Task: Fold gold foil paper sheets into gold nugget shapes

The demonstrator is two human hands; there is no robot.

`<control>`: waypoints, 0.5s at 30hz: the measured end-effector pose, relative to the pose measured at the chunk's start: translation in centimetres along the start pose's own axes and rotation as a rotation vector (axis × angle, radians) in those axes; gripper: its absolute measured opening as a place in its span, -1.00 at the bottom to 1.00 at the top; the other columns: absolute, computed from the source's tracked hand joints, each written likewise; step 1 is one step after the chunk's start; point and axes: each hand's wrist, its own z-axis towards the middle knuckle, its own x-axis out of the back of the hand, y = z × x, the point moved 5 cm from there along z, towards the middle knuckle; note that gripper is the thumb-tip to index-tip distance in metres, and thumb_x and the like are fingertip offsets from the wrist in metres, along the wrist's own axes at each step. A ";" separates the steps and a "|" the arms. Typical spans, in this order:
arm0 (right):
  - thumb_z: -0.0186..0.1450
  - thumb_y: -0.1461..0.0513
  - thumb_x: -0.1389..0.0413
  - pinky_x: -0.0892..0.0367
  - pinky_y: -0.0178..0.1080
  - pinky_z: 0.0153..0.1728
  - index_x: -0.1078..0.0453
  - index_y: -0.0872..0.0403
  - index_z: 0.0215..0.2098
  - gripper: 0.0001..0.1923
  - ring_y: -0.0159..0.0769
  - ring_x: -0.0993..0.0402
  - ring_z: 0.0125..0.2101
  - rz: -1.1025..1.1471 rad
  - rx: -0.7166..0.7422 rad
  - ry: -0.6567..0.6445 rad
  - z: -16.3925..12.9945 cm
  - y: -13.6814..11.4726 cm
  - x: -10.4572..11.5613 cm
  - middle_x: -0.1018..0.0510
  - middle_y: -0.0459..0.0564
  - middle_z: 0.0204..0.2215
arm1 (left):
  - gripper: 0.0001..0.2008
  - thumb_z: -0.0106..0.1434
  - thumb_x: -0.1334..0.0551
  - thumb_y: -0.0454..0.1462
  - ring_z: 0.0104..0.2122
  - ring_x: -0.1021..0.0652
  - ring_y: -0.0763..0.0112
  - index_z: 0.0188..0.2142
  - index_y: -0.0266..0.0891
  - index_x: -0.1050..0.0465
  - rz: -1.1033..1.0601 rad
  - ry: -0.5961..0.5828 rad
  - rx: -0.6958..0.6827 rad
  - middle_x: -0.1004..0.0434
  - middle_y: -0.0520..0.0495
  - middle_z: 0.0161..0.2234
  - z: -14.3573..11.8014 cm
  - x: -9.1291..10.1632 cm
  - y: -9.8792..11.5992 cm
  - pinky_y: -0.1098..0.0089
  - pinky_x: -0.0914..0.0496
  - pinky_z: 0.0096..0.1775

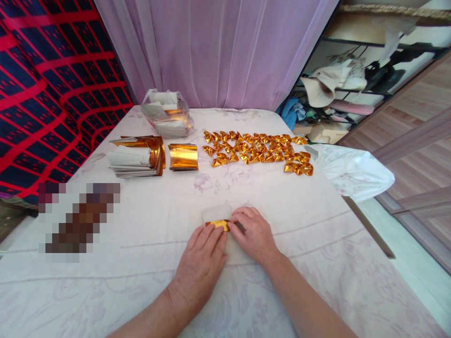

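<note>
Gold-and-white paper sheet pinned flat on white cloth under both hands: left hand pressing palm-down on near edge, right hand alongside, fingertips on foil. Beyond the hands, folded gold pieces; beyond and left, foil stacks.

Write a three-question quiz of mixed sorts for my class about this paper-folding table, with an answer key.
1. True or false: both hands press one sheet of gold paper on the cloth-covered table.
2. Which lies farthest to the person's right? A) plastic bag of paper B) curled gold sheet C) folded gold pieces
3. Fill in: the stack of gold sheets lies to the ___ of the curled gold sheet.

Key: 1 true: left hand and right hand both rest on it. 2 C. 3 left.
</note>
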 end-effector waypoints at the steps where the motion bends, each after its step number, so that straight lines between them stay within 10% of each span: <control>1: 0.27 0.30 -0.12 -0.33 -0.19 -0.21 -0.43 0.02 -0.40 -0.90 -0.22 -0.40 -0.25 0.000 -0.001 0.002 0.0 0.0 0.0 -0.53 -0.02 -0.31 | -0.62 0.40 -0.05 -0.21 0.10 -0.44 0.12 0.13 -0.31 -0.36 -0.001 -0.036 -0.001 -0.49 -0.20 0.09 -0.2 -0.4 0.3 0.09 -0.30 0.14; 15: 0.25 0.28 -0.10 -0.33 -0.17 -0.19 -0.40 0.01 -0.42 -0.91 -0.21 -0.40 -0.27 -0.053 -0.004 0.011 0.1 0.0 0.0 -0.53 -0.02 -0.34 | -0.49 0.38 -0.11 -0.11 0.17 -0.39 0.08 0.21 -0.36 -0.26 -0.048 -0.146 0.032 -0.39 -0.30 0.17 -1.0 -2.0 0.9 0.09 -0.30 0.17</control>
